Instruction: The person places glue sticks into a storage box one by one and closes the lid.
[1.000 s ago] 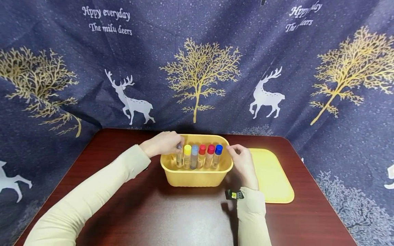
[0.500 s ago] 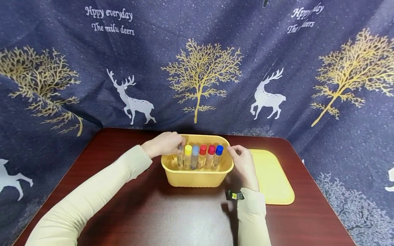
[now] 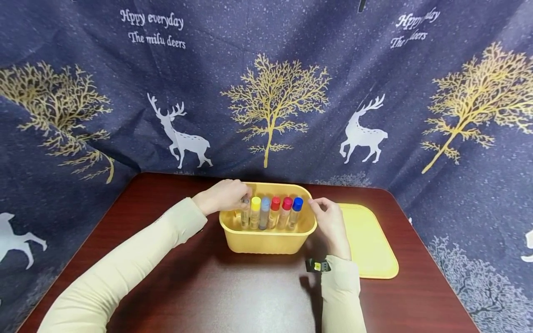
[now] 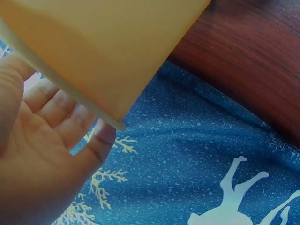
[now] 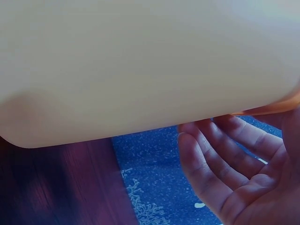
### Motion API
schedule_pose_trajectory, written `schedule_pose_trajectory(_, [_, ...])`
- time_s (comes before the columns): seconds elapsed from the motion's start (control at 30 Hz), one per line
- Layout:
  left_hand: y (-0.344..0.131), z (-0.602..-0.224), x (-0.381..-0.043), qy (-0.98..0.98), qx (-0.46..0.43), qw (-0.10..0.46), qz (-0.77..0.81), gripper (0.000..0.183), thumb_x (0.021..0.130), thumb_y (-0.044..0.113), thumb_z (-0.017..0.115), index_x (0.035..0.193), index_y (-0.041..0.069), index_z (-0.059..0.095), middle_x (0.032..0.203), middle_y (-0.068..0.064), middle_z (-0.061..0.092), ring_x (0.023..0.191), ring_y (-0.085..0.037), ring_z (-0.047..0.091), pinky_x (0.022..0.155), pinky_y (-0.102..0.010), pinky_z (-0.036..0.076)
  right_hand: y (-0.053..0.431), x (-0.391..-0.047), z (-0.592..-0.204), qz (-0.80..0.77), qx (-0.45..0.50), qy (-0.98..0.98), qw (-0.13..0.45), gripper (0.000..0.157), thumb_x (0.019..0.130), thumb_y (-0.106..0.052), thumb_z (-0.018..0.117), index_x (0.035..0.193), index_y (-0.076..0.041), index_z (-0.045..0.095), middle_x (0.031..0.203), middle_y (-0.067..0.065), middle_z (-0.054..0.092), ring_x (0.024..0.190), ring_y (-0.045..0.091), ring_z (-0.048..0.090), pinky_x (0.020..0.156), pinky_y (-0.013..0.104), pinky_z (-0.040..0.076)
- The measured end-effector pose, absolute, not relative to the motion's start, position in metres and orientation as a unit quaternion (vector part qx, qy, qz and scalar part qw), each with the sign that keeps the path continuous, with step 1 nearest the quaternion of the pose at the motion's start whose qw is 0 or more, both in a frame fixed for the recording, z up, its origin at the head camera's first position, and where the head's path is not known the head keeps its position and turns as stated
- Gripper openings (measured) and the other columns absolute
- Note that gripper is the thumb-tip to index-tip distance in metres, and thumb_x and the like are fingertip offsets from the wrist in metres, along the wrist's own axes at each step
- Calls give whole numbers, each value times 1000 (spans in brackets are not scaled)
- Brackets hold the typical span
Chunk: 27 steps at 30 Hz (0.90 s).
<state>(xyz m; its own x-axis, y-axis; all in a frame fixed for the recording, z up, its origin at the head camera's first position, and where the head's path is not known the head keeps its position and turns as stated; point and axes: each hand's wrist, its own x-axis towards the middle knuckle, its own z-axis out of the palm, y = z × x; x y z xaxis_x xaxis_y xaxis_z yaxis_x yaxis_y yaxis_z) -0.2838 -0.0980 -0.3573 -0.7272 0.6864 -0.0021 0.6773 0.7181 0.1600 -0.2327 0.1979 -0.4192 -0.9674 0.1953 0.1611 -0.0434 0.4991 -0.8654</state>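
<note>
A yellow plastic box (image 3: 264, 243) stands on the table, holding a row of upright clear tubes with coloured caps. My left hand (image 3: 225, 196) reaches over the box's left end and pinches the leftmost tube (image 3: 244, 219) near its greyish cap. Beside it stand a yellow-capped tube (image 3: 255, 217), a light-blue-capped one (image 3: 264, 216), two red-capped ones and a blue-capped tube (image 3: 295, 212). At the right end, my right hand (image 3: 331, 224) grips the rim between thumb and fingers. In the left wrist view, the box wall hides the left fingertips; the right wrist view shows curled right fingers (image 5: 201, 164) against the box.
A flat yellow lid (image 3: 370, 240) lies on the dark red table (image 3: 233, 296), right of the box and partly behind the right hand. A dark blue cloth (image 3: 291, 27) with trees and deer hangs right behind the table's back edge.
</note>
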Motion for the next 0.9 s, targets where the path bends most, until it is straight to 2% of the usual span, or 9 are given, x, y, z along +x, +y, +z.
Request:
schedule_pose_trajectory(0.17, [-98, -358, -284, 930, 358, 44, 79, 11, 87, 24, 74, 90, 16, 68, 78, 5, 62, 68, -15, 55, 66, -34, 47, 198, -232, -419, 501, -46, -856, 117, 32, 97, -31, 62, 101, -1, 71, 94, 13, 70, 87, 29, 63, 75, 34, 49])
schedule_pose_trajectory(0.43, [-102, -352, -279, 930, 347, 37, 113, 38, 90, 32, 72, 121, 10, 66, 107, -3, 68, 96, -20, 63, 82, -40, 51, 199, -233, -420, 494, -34, -860, 127, 34, 97, -32, 61, 101, 0, 72, 95, 16, 70, 85, 27, 62, 75, 33, 48])
schedule_pose_trajectory(0.73, [-112, -336, -272, 937, 312, -3, 156, 38, 94, 38, 64, 119, 10, 67, 113, -6, 67, 102, -25, 62, 86, -46, 49, 199, -234, -420, 494, -42, -860, 118, 38, 97, -35, 60, 103, 0, 71, 98, 17, 69, 87, 28, 61, 78, 35, 47])
schedule_pose_trajectory(0.9, [-122, -341, -270, 945, 281, -40, 165, 38, 97, 38, 59, 120, 8, 66, 116, -9, 66, 105, -28, 62, 87, -47, 49, 200, -234, -421, 496, -46, -860, 113, 38, 97, -37, 60, 103, -1, 71, 99, 17, 69, 88, 27, 61, 79, 35, 48])
